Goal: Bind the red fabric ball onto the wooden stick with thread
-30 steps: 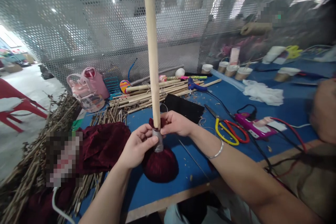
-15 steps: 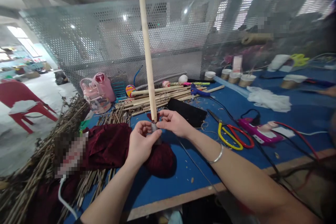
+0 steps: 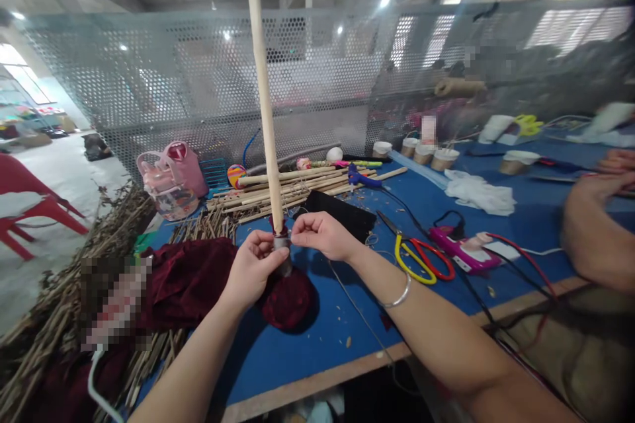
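Observation:
A pale wooden stick [image 3: 264, 99] stands nearly upright, its lower end in a grey collar [image 3: 282, 252] with dark red cloth at the top edge. Below the collar rests a round, dark red velvet bundle [image 3: 288, 301]. My left hand [image 3: 253, 268] is closed around the collar, thumb in front. Just right of the collar, my right hand [image 3: 320, 234] is pinched, fingertips close to the stick's base; whatever lies between them is too small to make out. A thin grey wire [image 3: 360, 304] runs from under my right hand towards the table's front edge.
Dark red velvet cloth [image 3: 193, 284] and dry stalks [image 3: 44, 297] lie left. Behind are wooden sticks [image 3: 317, 182] and a pink bottle [image 3: 173, 178]. Scissors [image 3: 417, 261], a blue glue gun [image 3: 362, 178] and a magenta power strip [image 3: 466, 254] lie right, near another person's arm [image 3: 595, 225].
The view has swung right, bringing another person's arm further in. My right hand has drawn slightly away from the stick's base; my left hand keeps its hold on the collar.

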`<state>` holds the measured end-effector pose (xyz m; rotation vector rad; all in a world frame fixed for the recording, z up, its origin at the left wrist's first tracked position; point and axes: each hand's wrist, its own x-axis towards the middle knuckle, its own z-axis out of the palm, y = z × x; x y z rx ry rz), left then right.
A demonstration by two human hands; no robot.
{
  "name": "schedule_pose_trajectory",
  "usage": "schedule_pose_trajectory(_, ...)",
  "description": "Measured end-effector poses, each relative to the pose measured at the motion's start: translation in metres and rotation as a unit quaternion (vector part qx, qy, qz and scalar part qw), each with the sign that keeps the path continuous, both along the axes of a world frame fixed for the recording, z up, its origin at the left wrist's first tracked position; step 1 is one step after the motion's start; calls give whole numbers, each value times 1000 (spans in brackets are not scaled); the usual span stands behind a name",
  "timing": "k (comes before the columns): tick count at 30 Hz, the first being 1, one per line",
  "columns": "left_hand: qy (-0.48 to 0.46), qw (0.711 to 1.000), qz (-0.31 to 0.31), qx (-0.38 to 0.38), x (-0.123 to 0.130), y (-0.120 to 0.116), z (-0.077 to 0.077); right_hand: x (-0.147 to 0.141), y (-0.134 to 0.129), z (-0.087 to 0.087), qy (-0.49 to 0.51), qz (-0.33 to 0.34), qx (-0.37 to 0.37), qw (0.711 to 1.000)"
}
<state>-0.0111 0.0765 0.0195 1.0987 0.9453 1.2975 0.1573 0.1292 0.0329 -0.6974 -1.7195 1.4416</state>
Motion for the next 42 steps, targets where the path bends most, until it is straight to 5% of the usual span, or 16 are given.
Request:
schedule_pose_trajectory(22,-24,1000,2,12,-1,0,-6,-9,2,-5,15,-41,17,999)
schedule_pose_trajectory(31,-26,992,-123,-2,-13,-3,2,-3,3,-9,37,127,-77,988)
schedule_pose_trajectory(36,106,991,-50,60,-14,-5,3,-14,-2,-10,49,40,-46,997)
schedule_pose_trajectory(42,200,969,107,95,-7,-5,-3,-25,-6,-6,6,-16,18,1000)
